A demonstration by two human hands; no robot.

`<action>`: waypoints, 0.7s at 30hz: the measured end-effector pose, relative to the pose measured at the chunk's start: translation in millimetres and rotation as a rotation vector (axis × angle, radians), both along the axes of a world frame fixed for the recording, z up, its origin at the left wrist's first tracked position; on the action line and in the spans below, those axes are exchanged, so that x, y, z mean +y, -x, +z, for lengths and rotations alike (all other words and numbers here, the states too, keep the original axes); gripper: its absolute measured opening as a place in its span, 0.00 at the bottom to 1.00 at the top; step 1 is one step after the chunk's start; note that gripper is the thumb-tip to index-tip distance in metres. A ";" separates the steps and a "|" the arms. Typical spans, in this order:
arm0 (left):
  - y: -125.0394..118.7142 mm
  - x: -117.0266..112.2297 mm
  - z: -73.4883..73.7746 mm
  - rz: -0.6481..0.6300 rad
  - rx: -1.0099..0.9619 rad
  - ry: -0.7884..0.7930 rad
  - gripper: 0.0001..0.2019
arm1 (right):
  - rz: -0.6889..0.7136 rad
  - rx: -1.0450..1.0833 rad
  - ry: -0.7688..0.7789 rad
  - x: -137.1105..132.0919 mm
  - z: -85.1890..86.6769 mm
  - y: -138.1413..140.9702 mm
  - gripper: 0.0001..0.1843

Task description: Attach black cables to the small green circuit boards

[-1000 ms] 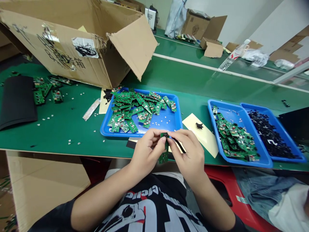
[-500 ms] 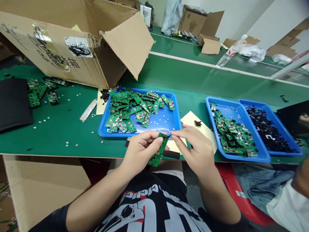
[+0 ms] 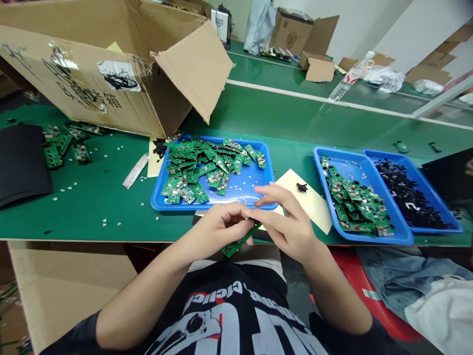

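Note:
My left hand [image 3: 225, 227] is closed on a green circuit board [image 3: 236, 245], gripped between thumb and fingers just above my lap. The board is tilted, its lower end showing below the thumb and much of its face covered by the hand. My right hand [image 3: 290, 224] meets the board's upper end with stretched, spread fingers; its index fingertip lies against the left fingers. A dark part shows at that upper end, mostly hidden. Just beyond the hands, a blue tray [image 3: 271, 185] holds a heap of similar green boards [image 3: 199, 167].
To the right are a blue tray [image 3: 402, 238] of boards and another blue tray [image 3: 458, 229] of small black parts. Yellow paper [image 3: 314, 207] carries a black piece [image 3: 302, 187]. A large cardboard box [image 3: 121, 106] stands back left. White bits dot the green table.
My right hand's pinch at the board's end has loosened into stretched fingers. The board has tipped and shifted slightly down and left, and my hands now overlap at its top.

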State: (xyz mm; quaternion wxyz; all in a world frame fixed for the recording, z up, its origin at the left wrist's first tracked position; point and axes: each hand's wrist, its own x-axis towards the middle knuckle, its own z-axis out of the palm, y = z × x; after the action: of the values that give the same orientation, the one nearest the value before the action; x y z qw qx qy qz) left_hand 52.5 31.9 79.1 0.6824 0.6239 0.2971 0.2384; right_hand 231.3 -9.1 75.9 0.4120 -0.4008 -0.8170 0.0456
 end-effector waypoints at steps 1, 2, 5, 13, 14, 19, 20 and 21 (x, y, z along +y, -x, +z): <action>-0.9 -0.2 -1.9 0.014 0.021 -0.070 0.09 | 0.028 0.025 0.028 0.2 0.3 -0.9 0.24; -1.4 -0.3 -3.9 0.032 0.052 -0.146 0.09 | 0.050 0.068 0.056 0.1 0.9 -2.1 0.28; -0.2 0.0 -9.2 0.119 0.134 -0.413 0.11 | 0.090 0.365 0.083 -1.0 3.2 -6.8 0.31; 2.4 2.7 -13.0 0.392 0.122 -1.154 0.12 | -0.057 0.735 0.585 -10.7 -1.9 -5.4 0.23; 1.0 2.7 -13.0 0.427 0.117 -1.195 0.11 | -0.042 0.722 0.651 -13.2 -1.5 -2.1 0.19; -2.8 3.0 -13.3 0.514 0.050 -1.368 0.11 | -0.050 0.738 0.746 -19.9 4.6 10.8 0.08; -2.3 3.4 -13.6 0.527 0.045 -1.401 0.10 | -0.055 0.738 0.730 -19.7 5.5 11.8 0.06; -1.4 4.0 -14.1 0.541 0.044 -1.433 0.10 | -0.058 0.729 0.716 -19.4 6.3 12.3 0.05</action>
State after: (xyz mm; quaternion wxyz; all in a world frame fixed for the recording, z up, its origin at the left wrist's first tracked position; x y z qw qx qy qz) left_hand 53.9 35.9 65.0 0.0230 0.8241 0.2259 0.5189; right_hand 219.0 -28.5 82.2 0.5084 -0.4972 -0.5419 0.4480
